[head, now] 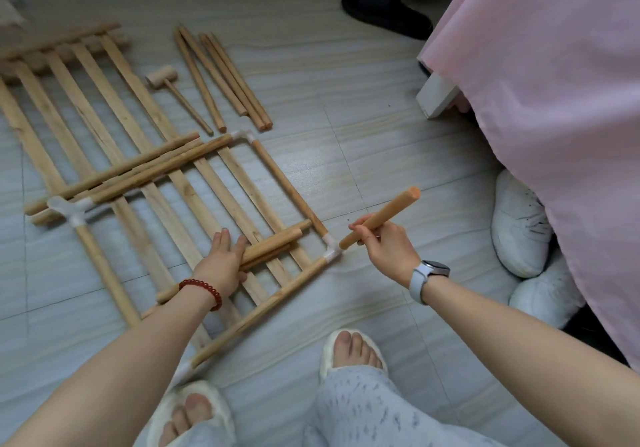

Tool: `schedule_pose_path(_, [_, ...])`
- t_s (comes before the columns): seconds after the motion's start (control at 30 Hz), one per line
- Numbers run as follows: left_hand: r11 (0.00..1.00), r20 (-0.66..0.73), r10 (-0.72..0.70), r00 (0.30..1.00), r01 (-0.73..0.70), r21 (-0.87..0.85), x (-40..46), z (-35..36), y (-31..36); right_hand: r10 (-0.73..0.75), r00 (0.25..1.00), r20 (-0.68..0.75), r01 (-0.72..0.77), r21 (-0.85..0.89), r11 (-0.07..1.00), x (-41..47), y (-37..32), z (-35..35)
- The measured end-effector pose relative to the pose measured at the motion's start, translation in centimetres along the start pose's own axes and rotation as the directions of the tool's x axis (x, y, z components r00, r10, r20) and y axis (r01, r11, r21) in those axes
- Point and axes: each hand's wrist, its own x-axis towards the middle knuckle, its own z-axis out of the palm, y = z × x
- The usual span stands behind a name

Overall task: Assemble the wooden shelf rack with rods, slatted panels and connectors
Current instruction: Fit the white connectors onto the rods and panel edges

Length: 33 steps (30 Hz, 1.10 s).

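Observation:
A rectangular frame of wooden rods (287, 187) joined by white plastic connectors (331, 247) lies on the floor over a slatted panel (104, 141). My right hand (384, 245) grips a short wooden rod (381, 216), its lower end just beside the near-right corner connector. My left hand (221, 263) holds a few short rods (273, 244) lying across the frame, the fingers stretched forward. Another connector (71, 209) sits at the frame's left corner, one (242, 135) at the far corner.
Several long loose rods (221, 76) and a small wooden mallet (173, 91) lie on the grey floor beyond the frame. A pink bed cover (554, 83) hangs at right above white shoes (519, 228). A black slipper (384, 10) sits far back. My slippered feet (349, 346) are near.

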Motion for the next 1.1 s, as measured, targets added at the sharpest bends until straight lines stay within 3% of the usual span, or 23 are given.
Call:
schedule_pose_path(0.2, [0.999, -0.055, 0.010, 0.998, -0.008, 0.037, -0.4, -0.3, 0.3, 0.113, 0.993, 0.018, -0.114, 0.048, 0.992, -0.2, -0.3, 0.4])
schedule_pose_path(0.27, [0.999, -0.081, 0.026, 0.996, -0.024, 0.035, -0.8, -0.3, 0.1, 0.186, 0.980, 0.073, -0.184, -0.030, 0.982, -0.5, -0.4, 1.1])
schedule_pose_path(0.33, [1.000, -0.114, 0.021, 0.993, -0.020, 0.008, -1.4, -0.1, -0.1, 0.304, 0.943, 0.134, -0.286, -0.141, 0.948, -1.0, -1.0, 2.6])
schedule_pose_path(0.43, [1.000, -0.213, 0.012, 0.977, -0.013, -0.003, -1.8, 0.1, -0.2, 0.492, 0.829, 0.265, -0.517, 0.028, 0.856, -2.0, -3.2, 5.3])
schedule_pose_path(0.53, [0.999, -0.129, 0.004, 0.992, -0.009, -0.036, -1.9, 0.1, -0.1, 0.435, 0.795, 0.422, -0.508, 0.072, 0.858, -2.1, -5.4, 7.0])
schedule_pose_path(0.6, [0.999, -0.074, 0.006, 0.997, -0.009, -0.040, -2.0, 0.5, 0.0, 0.385, 0.817, 0.429, -0.461, 0.087, 0.883, -1.8, -6.1, 7.6])
schedule_pose_path(0.7, [0.999, -0.116, 0.012, 0.993, -0.015, -0.031, -2.2, 1.3, -0.1, 0.386, 0.831, 0.400, -0.457, 0.095, 0.884, -0.6, -6.1, 8.5])
schedule_pose_path(0.8, [0.987, -0.116, 0.016, 0.993, -0.034, -0.157, -2.3, 1.8, -0.7, 0.396, 0.827, 0.400, -0.463, 0.084, 0.882, 0.8, -6.0, 9.8])
schedule_pose_path(0.87, [0.923, -0.119, -0.013, 0.993, -0.034, -0.382, -2.5, 1.5, -1.3, 0.383, 0.812, 0.440, -0.480, 0.130, 0.868, 1.8, -6.5, 10.6])
schedule_pose_path(0.97, [0.703, -0.161, -0.057, 0.985, -0.074, -0.707, -3.2, 0.0, -2.1, 0.304, 0.777, 0.551, -0.526, 0.304, 0.794, 3.6, -8.2, 11.8])
schedule_pose_path(1.1, [0.466, -0.213, -0.079, 0.974, -0.153, -0.872, -4.0, -3.6, -3.8, 0.111, 0.849, 0.517, -0.354, 0.400, 0.845, 5.9, -12.5, 13.1])
